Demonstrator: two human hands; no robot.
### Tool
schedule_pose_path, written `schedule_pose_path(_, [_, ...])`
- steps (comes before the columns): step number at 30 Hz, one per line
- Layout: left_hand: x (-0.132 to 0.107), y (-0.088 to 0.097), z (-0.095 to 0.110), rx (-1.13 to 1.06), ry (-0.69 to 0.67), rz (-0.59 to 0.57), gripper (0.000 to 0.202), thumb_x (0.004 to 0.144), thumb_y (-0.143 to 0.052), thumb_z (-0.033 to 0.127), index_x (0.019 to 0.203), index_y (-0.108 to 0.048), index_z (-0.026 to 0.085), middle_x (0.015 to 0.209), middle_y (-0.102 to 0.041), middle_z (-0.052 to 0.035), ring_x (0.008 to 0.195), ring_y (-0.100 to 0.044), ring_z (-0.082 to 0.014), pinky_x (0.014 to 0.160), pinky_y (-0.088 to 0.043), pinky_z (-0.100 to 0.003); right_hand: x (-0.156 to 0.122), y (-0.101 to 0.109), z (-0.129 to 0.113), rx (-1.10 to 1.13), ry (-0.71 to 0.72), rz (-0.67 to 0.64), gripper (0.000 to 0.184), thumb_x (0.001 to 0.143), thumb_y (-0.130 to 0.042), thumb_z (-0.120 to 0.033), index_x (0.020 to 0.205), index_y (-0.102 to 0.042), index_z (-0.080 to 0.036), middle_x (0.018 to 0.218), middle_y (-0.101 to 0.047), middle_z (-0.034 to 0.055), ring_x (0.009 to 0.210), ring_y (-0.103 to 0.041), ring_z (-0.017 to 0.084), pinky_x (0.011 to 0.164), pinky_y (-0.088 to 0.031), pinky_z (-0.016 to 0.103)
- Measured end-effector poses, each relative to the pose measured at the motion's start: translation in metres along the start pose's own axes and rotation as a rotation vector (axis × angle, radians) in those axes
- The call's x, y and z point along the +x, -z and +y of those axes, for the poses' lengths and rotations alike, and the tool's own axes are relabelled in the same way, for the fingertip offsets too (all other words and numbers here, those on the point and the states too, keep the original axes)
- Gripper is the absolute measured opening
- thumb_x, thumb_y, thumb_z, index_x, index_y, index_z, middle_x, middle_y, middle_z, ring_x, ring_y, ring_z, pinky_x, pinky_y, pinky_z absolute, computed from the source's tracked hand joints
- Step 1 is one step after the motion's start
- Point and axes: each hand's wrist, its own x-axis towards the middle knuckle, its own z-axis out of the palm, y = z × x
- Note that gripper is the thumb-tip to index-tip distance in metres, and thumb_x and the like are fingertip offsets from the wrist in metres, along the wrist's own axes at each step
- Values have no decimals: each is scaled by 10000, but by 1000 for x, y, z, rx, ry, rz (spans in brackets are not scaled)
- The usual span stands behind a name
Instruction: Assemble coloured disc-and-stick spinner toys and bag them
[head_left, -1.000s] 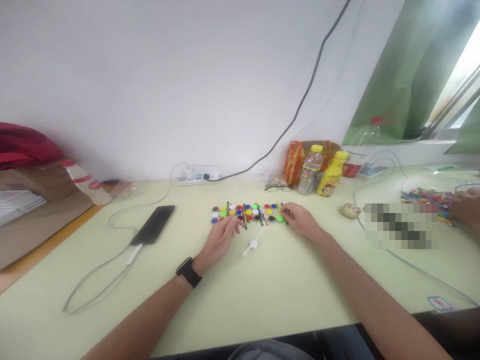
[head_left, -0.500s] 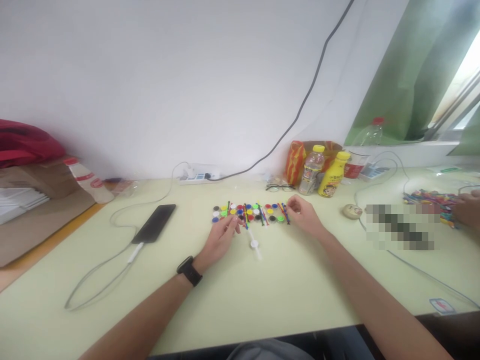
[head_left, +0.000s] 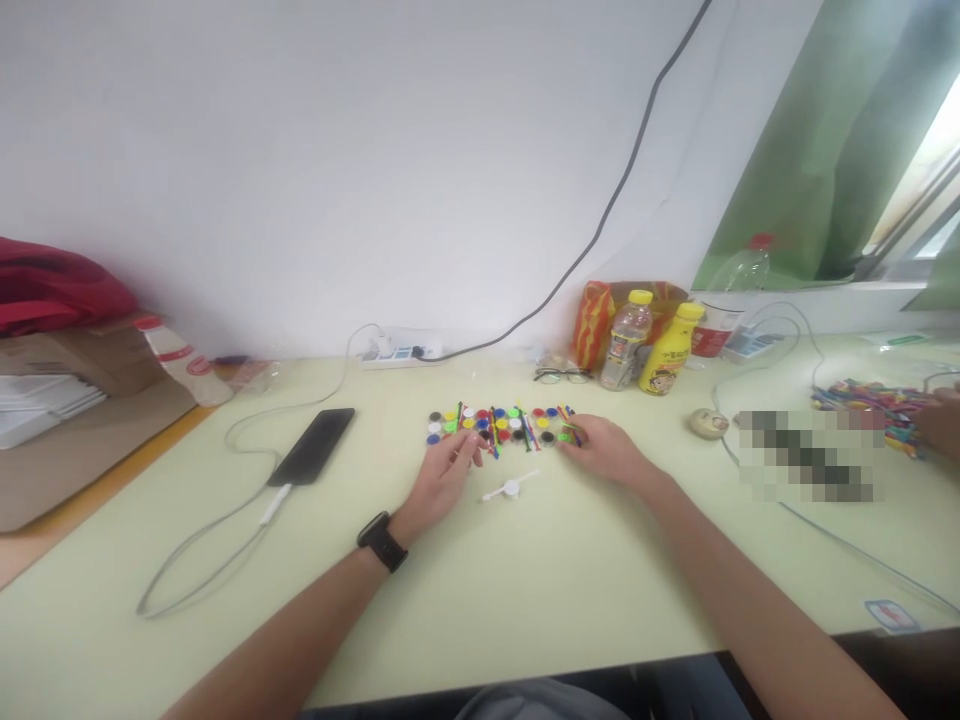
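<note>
Short rows of coloured round discs lie on the table, with groups of thin coloured plastic sticks between them. My left hand rests at the near edge of the rows, fingers loosely bent and apart, seemingly holding nothing. At the right end, my right hand has its fingers closed over the last group of sticks, apparently pinching one; its fingertips hide the lower ends. A white spinner with a round hub and a long thin arm lies in front of the rows, between my forearms.
A black phone on a cable lies to the left. Behind the rows are glasses, a clear bottle and a yellow bottle. On the right, another person's hand is at a pile of coloured sticks, near a round object.
My right hand has come down and closer over the rightmost sticks. The white spinner's arm has turned from near upright to nearly crosswise. My left hand stays in place.
</note>
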Motion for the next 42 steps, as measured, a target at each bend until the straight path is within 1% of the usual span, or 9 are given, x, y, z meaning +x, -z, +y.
schedule_pose_path(4, [-2,-1,6,-4,-38,8,374,1060,-474,466,906,-679,193,854,-669,-19,764,-576,-156,684,-423,-278,-3,2,-11,26,31,111,241,884,-659,-440,822,-592,-217,744,-605,10,662,-509,180,608,-321,291])
schedule_pose_path(8, [-6,-2,15,-50,-61,-15,255,1013,-587,440,1004,-675,201,904,-697,-25,812,-618,-166,725,-458,-280,-13,-8,-46,229,191,230,281,927,-650,-475,1019,-670,-211,770,-627,16,675,-537,181,643,-383,300])
schedule_pose_path(15, [-12,-6,26,-149,-55,-201,251,976,-659,401,1150,-670,220,931,-723,-37,842,-657,-183,701,-465,-277,-26,-33,-90,386,380,128,181,950,-616,-319,1107,-671,-249,943,-722,24,727,-589,162,693,-421,291])
schedule_pose_path(20, [-7,-6,16,-237,-8,-131,246,954,-687,410,1091,-705,207,993,-730,-59,910,-675,-198,791,-516,-296,-30,-27,-90,324,228,-1,300,904,-679,-455,1099,-587,-246,754,-607,-34,645,-512,153,618,-358,269])
schedule_pose_path(25, [-4,-6,12,-294,28,-101,256,917,-732,410,1015,-712,175,978,-722,-69,914,-673,-195,828,-537,-308,-28,-18,-83,159,248,-157,165,928,-618,-358,846,-563,-225,730,-612,-12,684,-522,161,626,-285,271])
schedule_pose_path(33, [-9,-10,12,-228,67,-329,368,761,-870,415,971,-719,153,900,-702,-65,746,-631,-158,728,-547,-310,-27,14,-51,-36,108,-204,79,854,-616,-251,823,-548,-225,765,-637,24,702,-532,192,635,-290,291])
schedule_pose_path(37, [-11,-9,13,-93,-4,-371,296,817,-819,421,985,-752,186,936,-711,-67,801,-641,-182,763,-539,-327,-26,20,-46,100,61,-91,160,914,-599,-339,1022,-530,-242,760,-592,-5,686,-526,196,648,-344,298])
schedule_pose_path(39, [-12,-9,14,-18,-77,-370,251,842,-797,417,994,-771,219,1014,-706,-72,881,-649,-205,804,-532,-341,-26,16,-51,244,107,-38,113,983,-508,-347,959,-508,-236,794,-587,5,701,-534,192,658,-378,305])
schedule_pose_path(42, [-14,-8,17,53,-145,-376,219,868,-776,408,1022,-781,252,1073,-683,-69,955,-644,-218,872,-523,-357,-26,6,-64,423,223,-5,216,1044,-381,-291,928,-551,-224,909,-627,53,837,-584,208,754,-441,326])
